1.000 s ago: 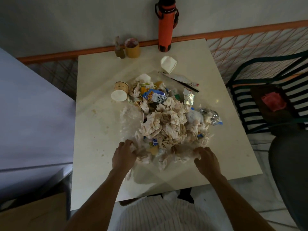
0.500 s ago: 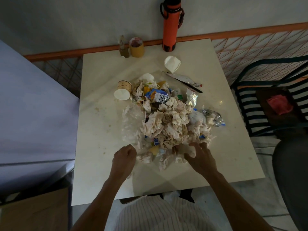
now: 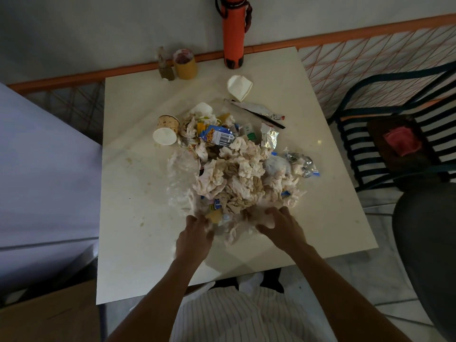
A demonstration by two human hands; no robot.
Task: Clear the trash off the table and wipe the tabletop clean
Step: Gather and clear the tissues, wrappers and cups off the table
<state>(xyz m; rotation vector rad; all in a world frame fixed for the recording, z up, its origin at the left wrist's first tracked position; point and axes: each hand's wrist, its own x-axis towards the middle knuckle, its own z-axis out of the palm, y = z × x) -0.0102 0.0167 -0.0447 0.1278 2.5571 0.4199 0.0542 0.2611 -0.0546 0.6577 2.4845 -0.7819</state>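
We curl our left hand [image 3: 195, 236] and right hand [image 3: 281, 225] into the near edge of the crumpled-napkin heap [image 3: 237, 178] mid-table [image 3: 138, 243]; bare tabletop flanks both sides.

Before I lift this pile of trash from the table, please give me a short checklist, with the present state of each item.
1. Both hands on the pile: ok. The left hand and the right hand grip the near edge of the napkin pile.
2. Whole pile gathered: not ok. The paper cup, the white wrapper and the foil packet lie apart from it.
3. A bin within reach: cannot tell; none is in view.
4. Standing items clear of the pile: ok. The orange bottle and the jar stand at the far edge.
5. Tabletop clean: not ok, stains show.
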